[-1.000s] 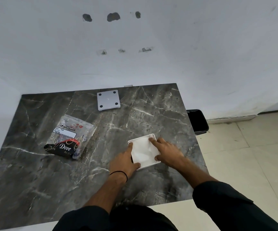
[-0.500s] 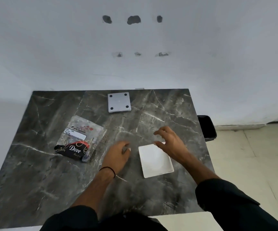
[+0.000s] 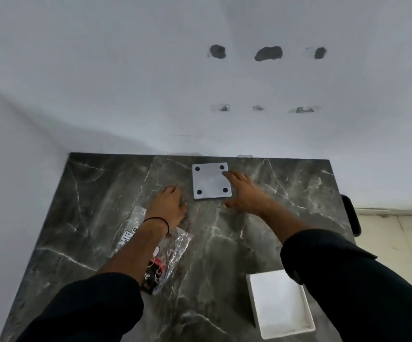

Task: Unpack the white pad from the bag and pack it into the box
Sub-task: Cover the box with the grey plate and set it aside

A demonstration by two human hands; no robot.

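A pale square piece with four black dots [image 3: 211,180] lies flat near the table's far edge. My right hand [image 3: 243,192] is stretched out beside it, fingers spread, fingertips touching its right edge. My left hand [image 3: 169,203] hovers just left of the piece, fingers apart and holding nothing. The open white box [image 3: 251,293] sits at the near right, partly under my right sleeve; its inside looks plain white, and I cannot tell whether a pad lies in it. The crinkled clear plastic bag with a dark printed end [image 3: 175,250] lies under my left forearm.
The dark marble table [image 3: 224,243] stands against a white wall. A black object [image 3: 353,213] sits off the table's right edge, above a tiled floor.
Both hands have left the white box and reached forward to the dotted square at the far edge. The view has moved forward, so the box now lies near my right elbow.
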